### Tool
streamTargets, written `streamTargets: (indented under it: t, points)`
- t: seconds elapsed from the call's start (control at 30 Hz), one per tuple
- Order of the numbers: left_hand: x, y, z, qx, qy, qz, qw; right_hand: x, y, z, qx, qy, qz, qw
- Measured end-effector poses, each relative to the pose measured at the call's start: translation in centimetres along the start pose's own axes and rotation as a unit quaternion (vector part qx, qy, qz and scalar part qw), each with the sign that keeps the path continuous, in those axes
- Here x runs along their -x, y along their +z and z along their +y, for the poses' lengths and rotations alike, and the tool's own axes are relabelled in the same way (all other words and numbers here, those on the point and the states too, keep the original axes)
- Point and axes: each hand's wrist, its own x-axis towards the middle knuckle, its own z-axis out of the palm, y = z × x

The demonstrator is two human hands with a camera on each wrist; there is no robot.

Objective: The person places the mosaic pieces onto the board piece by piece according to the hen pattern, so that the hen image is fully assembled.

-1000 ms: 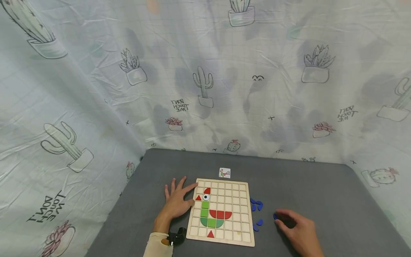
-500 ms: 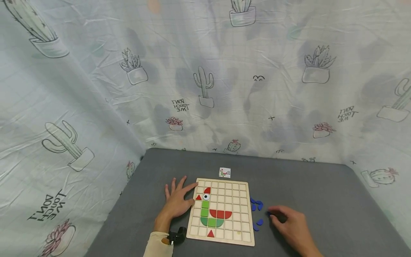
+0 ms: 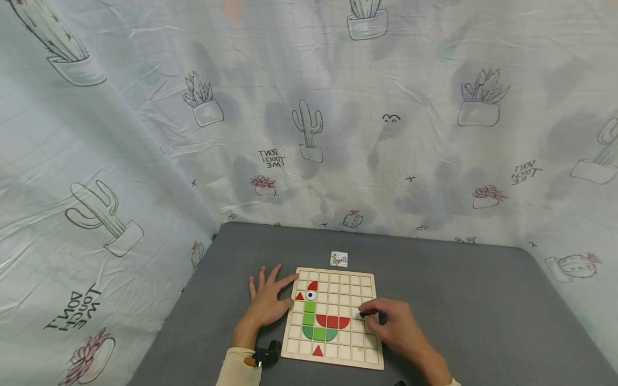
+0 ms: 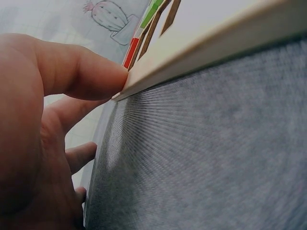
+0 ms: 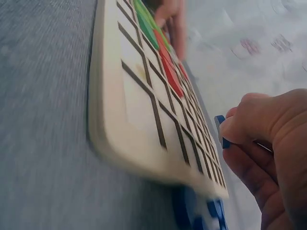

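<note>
Between thumb and fingertips my right hand (image 3: 399,326) pinches a small blue piece (image 5: 222,130), held over the right part of a wooden grid board (image 3: 344,351). My left hand (image 3: 265,304) lies at the board's left side with fingers spread, thumb and index fingertip touching its edge. Set in the grid are green pieces (image 3: 319,334), a boat-like row of red pieces (image 3: 332,321), a round eye piece (image 3: 311,295) and a red triangle (image 3: 317,350). Beside the board's right edge lie more blue pieces (image 5: 217,210), mostly hidden behind my right hand in the head view.
A small picture card (image 3: 339,259) lies beyond the board's far edge, on the grey table (image 3: 449,289). Behind and to the sides hangs a pale curtain (image 3: 410,150) printed with cacti.
My right hand has moved left with the blue piece, from the table right of the loose pieces to over the board. My left hand stays at the board's left edge.
</note>
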Motion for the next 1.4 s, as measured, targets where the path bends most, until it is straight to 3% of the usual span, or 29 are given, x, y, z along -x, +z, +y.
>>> streamTargets:
  t: [0.27, 0.4, 0.57, 0.73, 1.13, 1.4]
  points:
    - [0.0, 0.2, 0.1, 0.002, -0.004, 0.001, 1.0000, -2.3, 1.7, -0.2, 0.007, -0.041, -0.096, 0.9944]
    - [-0.1, 0.3, 0.1, 0.001, -0.004, 0.002, 1.0000, -3.0, 2.3, -0.1, 0.018, -0.079, -0.121, 0.9893]
    - [0.0, 0.4, 0.0, -0.001, -0.003, 0.000, 1.0000, -3.4, 2.9, 0.1, 0.014, -0.100, -0.110, 0.9889]
    - [0.0, 0.3, 0.0, 0.000, -0.001, 0.002, 1.0000, -3.4, 3.1, -0.1, 0.007, -0.078, -0.089, 0.9929]
    - [-0.2, 0.0, 0.2, 0.000, 0.000, 0.006, 1.0000, -3.1, 3.6, -0.7, 0.006, -0.036, -0.097, 0.9947]
    - [-0.2, 0.2, 0.1, -0.002, 0.001, 0.007, 1.0000, -2.7, 2.7, -0.8, 0.006, -0.046, -0.055, 0.9974]
